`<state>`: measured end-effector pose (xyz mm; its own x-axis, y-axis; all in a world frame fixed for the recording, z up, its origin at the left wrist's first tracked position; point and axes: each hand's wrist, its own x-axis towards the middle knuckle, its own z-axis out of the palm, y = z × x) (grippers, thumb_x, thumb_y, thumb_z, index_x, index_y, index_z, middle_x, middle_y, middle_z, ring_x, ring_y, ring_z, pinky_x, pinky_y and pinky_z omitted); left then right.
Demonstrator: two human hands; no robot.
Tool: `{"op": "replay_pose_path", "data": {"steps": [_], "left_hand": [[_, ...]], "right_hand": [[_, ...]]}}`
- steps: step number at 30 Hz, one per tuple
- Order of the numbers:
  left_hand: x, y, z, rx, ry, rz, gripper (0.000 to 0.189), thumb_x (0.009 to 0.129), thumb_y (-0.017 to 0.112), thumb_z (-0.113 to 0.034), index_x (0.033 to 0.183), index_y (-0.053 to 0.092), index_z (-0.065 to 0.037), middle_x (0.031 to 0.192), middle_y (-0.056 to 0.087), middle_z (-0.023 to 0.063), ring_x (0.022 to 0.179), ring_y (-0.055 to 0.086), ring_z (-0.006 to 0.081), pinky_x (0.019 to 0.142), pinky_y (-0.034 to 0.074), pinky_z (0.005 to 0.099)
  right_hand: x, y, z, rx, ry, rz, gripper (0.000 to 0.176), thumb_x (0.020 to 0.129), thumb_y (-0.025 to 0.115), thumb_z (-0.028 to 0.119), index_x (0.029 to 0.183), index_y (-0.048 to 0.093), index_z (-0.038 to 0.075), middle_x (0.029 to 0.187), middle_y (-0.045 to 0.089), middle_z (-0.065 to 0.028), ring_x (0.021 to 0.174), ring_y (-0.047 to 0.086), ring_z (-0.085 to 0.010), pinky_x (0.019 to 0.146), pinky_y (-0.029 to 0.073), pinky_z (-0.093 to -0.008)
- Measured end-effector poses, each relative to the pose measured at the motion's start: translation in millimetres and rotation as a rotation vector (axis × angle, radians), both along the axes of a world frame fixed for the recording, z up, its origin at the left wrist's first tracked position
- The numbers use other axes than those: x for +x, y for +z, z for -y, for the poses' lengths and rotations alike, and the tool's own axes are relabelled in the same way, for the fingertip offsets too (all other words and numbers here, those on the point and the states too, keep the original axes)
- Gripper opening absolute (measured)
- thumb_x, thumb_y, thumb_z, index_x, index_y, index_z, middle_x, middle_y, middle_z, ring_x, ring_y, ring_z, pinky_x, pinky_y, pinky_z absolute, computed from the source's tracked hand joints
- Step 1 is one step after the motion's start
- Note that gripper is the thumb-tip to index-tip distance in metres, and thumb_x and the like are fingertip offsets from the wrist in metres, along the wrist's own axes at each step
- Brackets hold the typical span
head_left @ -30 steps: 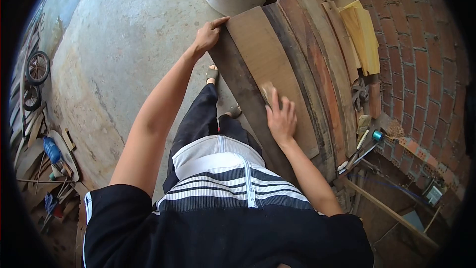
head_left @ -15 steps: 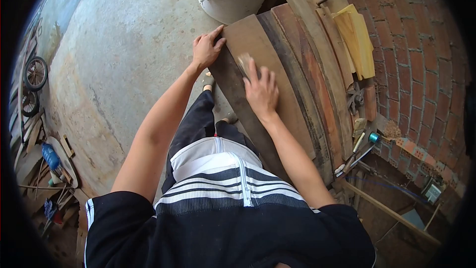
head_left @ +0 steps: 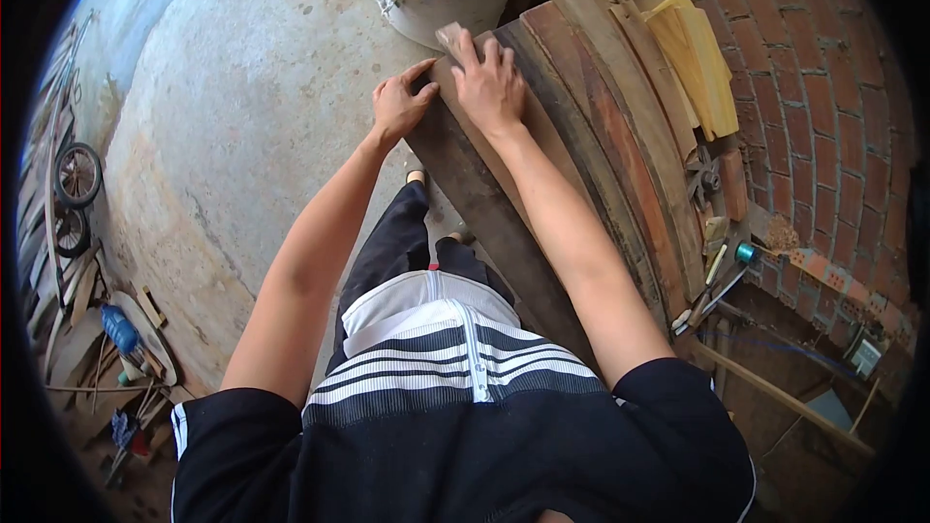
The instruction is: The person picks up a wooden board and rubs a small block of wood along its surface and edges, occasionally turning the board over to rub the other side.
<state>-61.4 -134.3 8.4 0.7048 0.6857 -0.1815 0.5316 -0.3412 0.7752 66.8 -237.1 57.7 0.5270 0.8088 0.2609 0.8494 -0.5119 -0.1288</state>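
The sanding pad (head_left: 450,37) sits at the top end of the leaning plank (head_left: 492,167), pressed under my right hand (head_left: 489,87), my left hand (head_left: 399,105) gripping its left edge just beside (nearly touching), so a hard push might run the pad off the end or shift the plank.

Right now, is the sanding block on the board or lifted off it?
On it. The right hand presses the sanding block flat against the board near its far end.
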Motion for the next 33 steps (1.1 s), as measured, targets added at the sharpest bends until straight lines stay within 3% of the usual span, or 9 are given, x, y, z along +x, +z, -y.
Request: {"op": "replay_pose_path", "data": {"steps": [5,8,10,18,22,28,31,33], "left_hand": [[2.6,6.4,10.0,0.028,-0.001,0.007,0.054,0.084,0.059,-0.038,0.136,0.049,-0.029,0.125,0.062,0.0011,0.119,0.054,0.0234,0.112,0.019,0.0458],[5.1,13.2,16.1,0.226,-0.033,-0.15,0.057,0.084,0.059,-0.043,0.139,0.046,-0.032,0.133,0.056,-0.0038,0.125,0.048,0.0229,0.113,0.014,0.0507],[3.2,17.9,16.9,0.24,-0.086,-0.13,0.058,0.084,0.059,-0.049,0.138,0.047,-0.032,0.137,0.051,-0.0049,0.128,0.044,0.0243,0.113,0.012,0.0545],[5.1,14.3,18.9,0.248,-0.089,-0.124,0.058,0.083,0.06,-0.052,0.137,0.048,-0.032,0.136,0.052,-0.0058,0.128,0.044,0.024,0.113,0.011,0.0546],[5.3,14.8,17.8,0.23,-0.091,-0.152,0.059,0.083,0.06,-0.051,0.137,0.047,-0.033,0.136,0.052,-0.0058,0.128,0.044,0.0236,0.113,0.01,0.0548],[6.4,12.4,18.0,0.221,-0.102,-0.138,0.058,0.083,0.06,-0.052,0.137,0.048,-0.033,0.136,0.052,-0.0052,0.128,0.044,0.0223,0.113,0.01,0.0533],[4.5,13.5,15.8,0.243,-0.103,-0.136,0.058,0.084,0.06,-0.053,0.137,0.048,-0.032,0.136,0.053,-0.0032,0.127,0.044,0.0224,0.113,0.012,0.0518],[5.0,12.9,16.0,0.268,-0.114,-0.13,0.058,0.085,0.059,-0.054,0.137,0.048,-0.031,0.136,0.053,-0.0013,0.126,0.045,0.0227,0.113,0.014,0.0493]], "right_hand": [[-27.7,15.7,155.6,-0.213,-0.039,-0.065,0.066,0.083,0.068,0.027,0.142,0.04,0.019,0.106,0.049,-0.0103,0.094,0.052,-0.0299,0.077,0.052,-0.0416],[-34.2,22.4,203.9,-0.255,-0.067,-0.096,0.067,0.082,0.069,0.026,0.142,0.04,0.02,0.106,0.048,-0.0099,0.093,0.051,-0.0294,0.076,0.052,-0.0417],[-33.1,16.3,202.4,-0.274,-0.08,-0.136,0.067,0.082,0.069,0.025,0.142,0.04,0.02,0.105,0.048,-0.0098,0.093,0.051,-0.0293,0.075,0.052,-0.0418],[39.0,-0.1,-8.2,-0.048,0.012,-0.045,0.052,0.083,0.065,0.032,0.129,0.047,0.018,0.109,0.052,-0.0107,0.1,0.054,-0.0315,0.075,0.052,-0.0418],[42.9,1.6,26.4,-0.068,0.076,-0.04,0.056,0.084,0.065,0.033,0.134,0.044,0.02,0.109,0.051,-0.0104,0.1,0.053,-0.0316,0.074,0.053,-0.0424],[2.7,15.8,214.8,-0.242,-0.098,-0.054,0.065,0.083,0.067,0.03,0.141,0.04,0.023,0.107,0.049,-0.0083,0.094,0.052,-0.0294,0.071,0.053,-0.0401],[-3.1,10.9,220.3,-0.294,-0.158,-0.068,0.067,0.082,0.068,0.031,0.142,0.041,0.021,0.106,0.047,-0.008,0.092,0.052,-0.0284,0.071,0.052,-0.0381],[6.9,8.6,171.2,-0.236,-0.119,-0.021,0.065,0.082,0.067,0.031,0.141,0.04,0.021,0.106,0.048,-0.0081,0.093,0.052,-0.0283,0.071,0.053,-0.0388]]}}
